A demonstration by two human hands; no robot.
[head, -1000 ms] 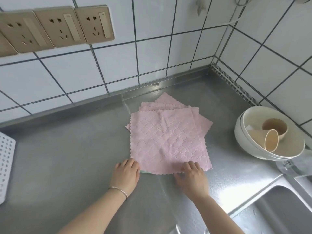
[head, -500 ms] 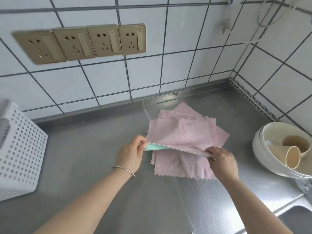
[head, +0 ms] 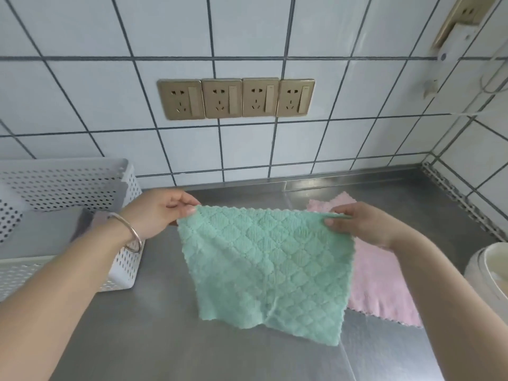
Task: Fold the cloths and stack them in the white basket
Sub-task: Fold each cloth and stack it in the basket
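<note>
A green quilted cloth (head: 269, 268) hangs spread out above the steel counter, its green side toward me. My left hand (head: 156, 213) pinches its upper left corner and my right hand (head: 360, 224) pinches its upper right corner. Behind and to the right of it, pink cloths (head: 382, 287) lie flat on the counter, partly hidden by the green cloth and my right arm. The white perforated basket (head: 121, 259) stands at the left, behind my left forearm; grey shapes show inside it.
A white bowl (head: 486, 273) sits at the right edge. The tiled wall carries a row of gold sockets (head: 236, 99), and a white cable (head: 494, 89) hangs at the upper right. Bare steel counter (head: 154, 331) stretches in front of the basket.
Both hands have lifted the top cloth off the pile and opened it out in the air, green side facing me. The view has tilted up and swung left, bringing the basket closer.
</note>
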